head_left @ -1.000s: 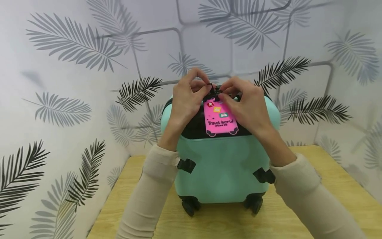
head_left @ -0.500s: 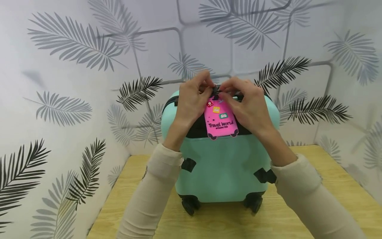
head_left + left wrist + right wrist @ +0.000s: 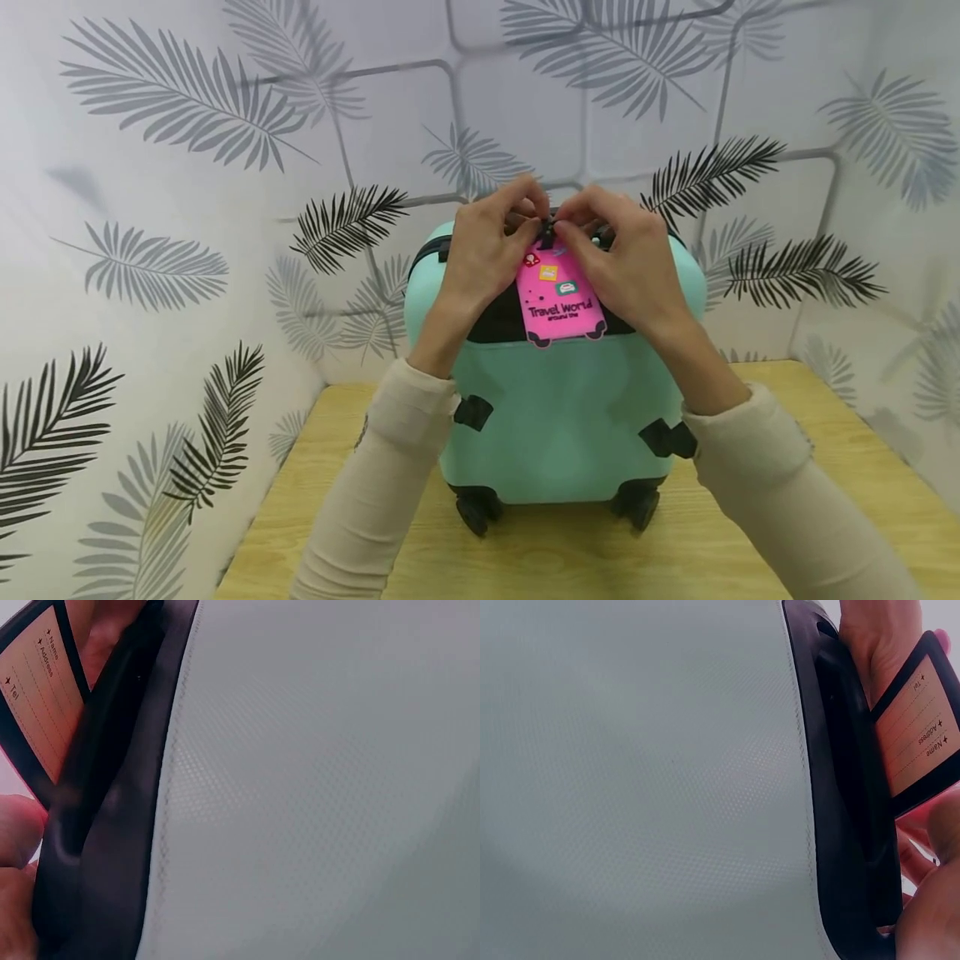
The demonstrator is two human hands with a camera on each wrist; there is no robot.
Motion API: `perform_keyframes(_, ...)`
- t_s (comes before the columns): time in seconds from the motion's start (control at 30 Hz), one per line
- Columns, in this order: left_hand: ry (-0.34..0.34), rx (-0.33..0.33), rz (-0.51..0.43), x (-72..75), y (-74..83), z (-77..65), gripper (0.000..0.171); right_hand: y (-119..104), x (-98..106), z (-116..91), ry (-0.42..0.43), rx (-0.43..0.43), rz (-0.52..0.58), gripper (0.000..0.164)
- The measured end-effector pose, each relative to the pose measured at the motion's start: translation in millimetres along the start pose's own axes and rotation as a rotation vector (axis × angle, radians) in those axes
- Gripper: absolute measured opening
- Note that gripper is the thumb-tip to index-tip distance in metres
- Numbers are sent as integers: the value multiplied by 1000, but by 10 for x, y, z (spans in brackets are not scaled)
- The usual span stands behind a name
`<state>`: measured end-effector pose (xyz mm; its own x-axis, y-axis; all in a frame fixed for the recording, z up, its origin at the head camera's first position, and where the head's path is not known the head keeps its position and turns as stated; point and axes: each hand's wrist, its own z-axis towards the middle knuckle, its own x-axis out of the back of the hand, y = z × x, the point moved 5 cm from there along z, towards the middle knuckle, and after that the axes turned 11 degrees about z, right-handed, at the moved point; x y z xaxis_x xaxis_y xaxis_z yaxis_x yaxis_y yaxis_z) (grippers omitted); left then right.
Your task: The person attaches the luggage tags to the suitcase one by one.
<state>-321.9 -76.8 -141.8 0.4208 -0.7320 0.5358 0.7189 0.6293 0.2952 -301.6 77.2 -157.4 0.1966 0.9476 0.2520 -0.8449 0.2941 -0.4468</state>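
Against the frame of one second ago, we find that the left hand [image 3: 483, 250] has shifted toward 3 o'clock, bringing its fingertips close beside those of the right hand [image 3: 630, 258]; the pink luggage tag [image 3: 561, 302] has edged the same way and hangs slightly tilted, its lower end toward 5 o'clock. The mint suitcase [image 3: 558, 417] stands upright on the table [image 3: 555, 558] and shows no clear shift. Taking its front as the dial, we record the left hand at 11 o'clock, the right at 1, and the tag between them at 12. The fingers of both hands are curled, and we judge that both pinch the black strap [image 3: 547, 238] at the tag's top. The left wrist view shows the tag's ruled label card [image 3: 45, 697] next to the black handle [image 3: 112, 727]; whether the strap passes round that handle we cannot tell. For the work in hand, we judge the change means both hands now bear on one short stretch of strap, its fastening not confirmed.
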Motion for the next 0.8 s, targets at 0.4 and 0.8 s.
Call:
perform_keyframes(0.4,-48,21,-122,21,-6,-71,17,10,39,16,23,-49,-26,8)
perform_keyframes(0.8,-140,-72,-105,7,35,-126,19,36,20,-9,33,-43,-1,5)
